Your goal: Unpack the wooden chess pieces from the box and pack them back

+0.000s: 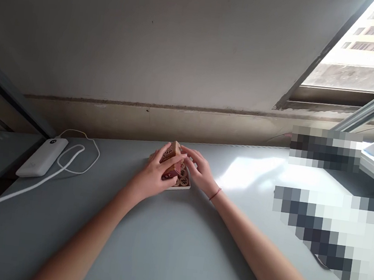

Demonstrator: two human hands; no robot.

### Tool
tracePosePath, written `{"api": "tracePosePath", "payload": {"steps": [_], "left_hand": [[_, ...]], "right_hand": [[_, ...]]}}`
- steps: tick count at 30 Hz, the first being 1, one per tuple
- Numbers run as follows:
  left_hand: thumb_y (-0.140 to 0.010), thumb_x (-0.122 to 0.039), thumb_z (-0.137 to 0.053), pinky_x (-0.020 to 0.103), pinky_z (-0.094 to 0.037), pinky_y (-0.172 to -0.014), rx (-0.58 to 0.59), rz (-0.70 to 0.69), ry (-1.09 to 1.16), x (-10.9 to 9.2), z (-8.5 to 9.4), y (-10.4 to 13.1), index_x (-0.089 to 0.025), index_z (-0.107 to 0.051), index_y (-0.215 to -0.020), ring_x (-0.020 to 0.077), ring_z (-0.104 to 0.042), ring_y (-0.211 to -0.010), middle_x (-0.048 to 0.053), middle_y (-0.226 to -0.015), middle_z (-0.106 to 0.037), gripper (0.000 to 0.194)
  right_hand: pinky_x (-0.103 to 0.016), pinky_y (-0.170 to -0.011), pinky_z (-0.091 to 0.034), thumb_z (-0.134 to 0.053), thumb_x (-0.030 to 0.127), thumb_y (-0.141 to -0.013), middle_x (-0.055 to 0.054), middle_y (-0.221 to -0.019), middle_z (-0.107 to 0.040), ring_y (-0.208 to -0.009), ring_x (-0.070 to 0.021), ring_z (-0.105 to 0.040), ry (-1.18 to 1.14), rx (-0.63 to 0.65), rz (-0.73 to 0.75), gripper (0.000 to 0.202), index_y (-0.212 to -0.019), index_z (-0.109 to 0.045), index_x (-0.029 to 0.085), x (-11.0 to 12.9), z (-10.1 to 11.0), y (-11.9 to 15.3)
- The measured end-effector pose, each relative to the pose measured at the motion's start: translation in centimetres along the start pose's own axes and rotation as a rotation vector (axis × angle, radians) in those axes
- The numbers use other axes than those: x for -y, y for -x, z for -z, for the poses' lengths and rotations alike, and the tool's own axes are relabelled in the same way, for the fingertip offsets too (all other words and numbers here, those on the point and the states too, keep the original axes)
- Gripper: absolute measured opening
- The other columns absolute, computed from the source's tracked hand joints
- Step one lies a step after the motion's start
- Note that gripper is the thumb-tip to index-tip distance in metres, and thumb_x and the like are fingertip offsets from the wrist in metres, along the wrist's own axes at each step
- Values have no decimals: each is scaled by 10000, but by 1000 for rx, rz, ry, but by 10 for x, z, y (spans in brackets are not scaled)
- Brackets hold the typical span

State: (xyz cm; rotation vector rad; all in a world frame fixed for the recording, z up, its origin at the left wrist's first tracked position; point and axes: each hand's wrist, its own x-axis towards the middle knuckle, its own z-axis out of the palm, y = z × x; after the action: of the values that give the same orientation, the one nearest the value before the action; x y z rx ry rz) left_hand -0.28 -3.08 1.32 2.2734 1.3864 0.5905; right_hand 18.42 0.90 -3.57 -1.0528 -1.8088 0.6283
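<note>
My left hand (157, 174) is wrapped over a brown and red box lid (175, 148) printed with dark characters. The lid is tilted above a shallow light-coloured box tray (185, 187). Round wooden Chinese chess pieces (183, 181) with dark and red characters lie in the tray, showing at its right side. The rest of them are hidden under the lid and my left hand. Against the right side of the tray rests my right hand (201, 171), its fingers stretched out towards the lid's edge and the pieces. A thin red cord circles the right wrist.
On the left of the grey table (145, 245) lies a white power bank (42, 158) with a white cable (25, 190) running off the left edge. Two blurred-out patches cover things at the right. A wall stands behind, with a window (363, 57) at upper right.
</note>
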Motion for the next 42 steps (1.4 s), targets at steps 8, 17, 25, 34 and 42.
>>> {"api": "tracePosePath", "payload": {"steps": [8,17,25,34,42], "left_hand": [[-853,-436,-475,296,-503,-771,-201,291,-131,0,60,14,-248,-525,-1020,183,-609,-895,41,-1219,-513,256],[-841,-371,-384,363,-470,-846,-126,528,-436,46,72,40,-247,-584,-1214,306,-535,-1125,87,-1330,-505,441],[-896,-452,-294,331,-445,-895,135,466,-285,45,29,14,-159,-373,-1424,281,-520,-1213,124,-1405,-484,609],[-906,-428,-297,257,-448,-680,170,405,-126,38,17,6,-188,-364,-1426,233,-642,-958,103,-1214,-634,576],[-911,-383,-287,279,-464,-652,228,444,-80,35,21,-2,-205,-251,-1475,207,-660,-773,107,-1186,-634,593]], "right_hand": [[-252,-623,-394,-407,298,-881,-40,-754,-681,-663,-163,-580,287,-26,-319,290,-972,-658,186,-19,6,-5],[-226,-627,-414,-430,275,-852,-39,-789,-731,-716,-172,-648,287,83,-345,296,-912,-711,201,-22,4,-5],[-229,-621,-420,-441,240,-813,-34,-734,-720,-686,-169,-628,284,128,-407,394,-1118,-682,176,-13,3,-5],[-235,-592,-407,-424,217,-809,-36,-745,-716,-655,-166,-608,274,181,-401,401,-1111,-684,173,-6,3,-4],[-234,-586,-405,-436,223,-809,-39,-704,-707,-676,-173,-616,203,200,-418,410,-1145,-660,152,-3,2,-3]]}}
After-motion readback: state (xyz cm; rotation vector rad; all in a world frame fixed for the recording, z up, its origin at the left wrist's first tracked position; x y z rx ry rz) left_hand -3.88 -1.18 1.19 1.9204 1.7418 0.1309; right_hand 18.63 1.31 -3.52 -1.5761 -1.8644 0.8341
